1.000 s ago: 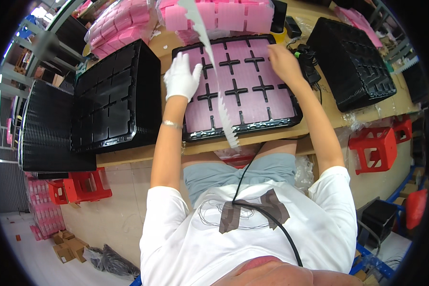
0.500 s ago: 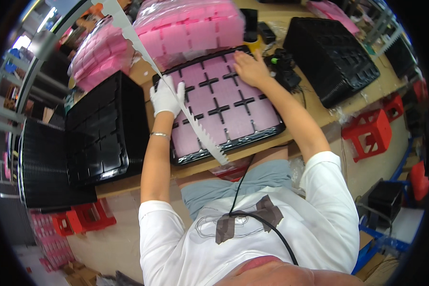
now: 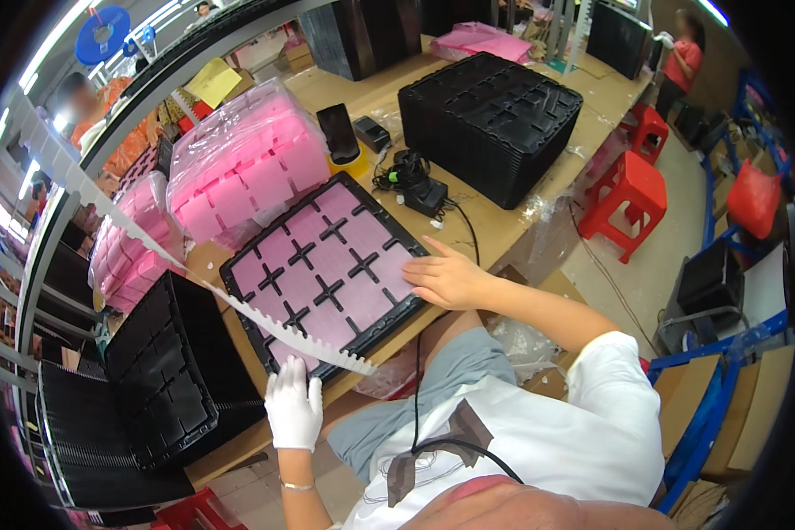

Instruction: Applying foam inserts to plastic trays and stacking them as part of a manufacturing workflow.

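Note:
A black tray [image 3: 382,325] lies on the table in front of me. Pink foam sheet [image 3: 314,237] fills it, with black cross-shaped ribs standing out between the pink areas. My right hand [image 3: 450,276], bare, rests its outstretched fingers on the pink sheet near the tray's right side. At the near left corner is my left hand [image 3: 293,406] in a white glove, fingers extended at the tray's rim; nothing shows in its grasp. A white serrated strip [image 3: 265,320] crosses the view in front of the tray and ends near its front edge.
Stacked black trays [image 3: 490,124] stand at the right, and others [image 3: 163,371] at the left. Wrapped pink foam bundles [image 3: 247,155] sit behind. Beside the tray lie a black adapter [image 3: 426,196] and cables. Red stools [image 3: 627,201] stand beyond the table's right edge. People are in the background.
My view has swung toward the right. The left hand has come from the tray's left side to its near left corner. The right hand has slid from the far edge down the right side.

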{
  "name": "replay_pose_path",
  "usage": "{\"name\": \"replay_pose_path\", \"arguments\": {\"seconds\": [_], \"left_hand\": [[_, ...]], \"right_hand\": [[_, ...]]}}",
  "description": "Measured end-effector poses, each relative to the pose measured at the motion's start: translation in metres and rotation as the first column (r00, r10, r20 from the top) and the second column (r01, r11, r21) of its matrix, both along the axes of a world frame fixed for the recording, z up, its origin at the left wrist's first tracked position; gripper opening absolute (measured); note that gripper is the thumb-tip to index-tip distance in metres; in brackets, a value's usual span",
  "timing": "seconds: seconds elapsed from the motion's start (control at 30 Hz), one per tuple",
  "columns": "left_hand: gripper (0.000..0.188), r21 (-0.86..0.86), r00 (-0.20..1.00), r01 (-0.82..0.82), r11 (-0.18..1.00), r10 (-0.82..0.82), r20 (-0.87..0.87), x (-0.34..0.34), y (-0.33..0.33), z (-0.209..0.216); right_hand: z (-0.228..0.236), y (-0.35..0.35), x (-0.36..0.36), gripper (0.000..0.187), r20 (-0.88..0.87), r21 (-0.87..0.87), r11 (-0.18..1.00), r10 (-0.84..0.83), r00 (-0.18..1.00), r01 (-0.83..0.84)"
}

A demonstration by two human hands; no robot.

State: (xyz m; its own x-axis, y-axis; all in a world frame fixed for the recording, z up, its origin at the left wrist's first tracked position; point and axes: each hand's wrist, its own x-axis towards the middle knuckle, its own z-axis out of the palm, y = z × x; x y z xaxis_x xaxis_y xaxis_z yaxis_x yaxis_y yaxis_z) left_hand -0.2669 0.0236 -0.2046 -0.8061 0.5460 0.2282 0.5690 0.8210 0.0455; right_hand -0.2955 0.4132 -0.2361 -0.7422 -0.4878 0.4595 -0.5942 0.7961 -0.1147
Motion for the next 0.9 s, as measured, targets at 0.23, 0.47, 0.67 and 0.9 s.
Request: {"name": "replay_pose_path", "arguments": {"seconds": [0.23,0.47,0.67,0.9], "left_hand": [[0.031,-0.044,0.980,-0.059,0.997,0.050,-0.192,-0.004,0.011,-0.005],[0.031,-0.074,0.975,-0.078,0.994,0.060,-0.212,0.001,0.008,-0.005],[0.035,-0.047,0.981,-0.105,0.993,0.096,-0.171,-0.002,0.008,-0.011],[0.027,0.258,0.912,-0.326,0.909,0.375,-0.166,-0.002,-0.009,-0.013]], "right_hand": [[-0.009,-0.016,-0.001,0.034,-0.108,0.050,0.996,-0.069,0.992,0.074],[-0.012,-0.020,0.007,0.037,-0.191,0.019,0.996,-0.086,0.978,0.091],[0.000,-0.026,0.006,0.041,0.070,0.130,0.981,-0.154,0.986,0.144],[-0.018,-0.005,-0.015,0.021,0.159,-0.500,0.840,-0.150,0.976,0.210]]}}
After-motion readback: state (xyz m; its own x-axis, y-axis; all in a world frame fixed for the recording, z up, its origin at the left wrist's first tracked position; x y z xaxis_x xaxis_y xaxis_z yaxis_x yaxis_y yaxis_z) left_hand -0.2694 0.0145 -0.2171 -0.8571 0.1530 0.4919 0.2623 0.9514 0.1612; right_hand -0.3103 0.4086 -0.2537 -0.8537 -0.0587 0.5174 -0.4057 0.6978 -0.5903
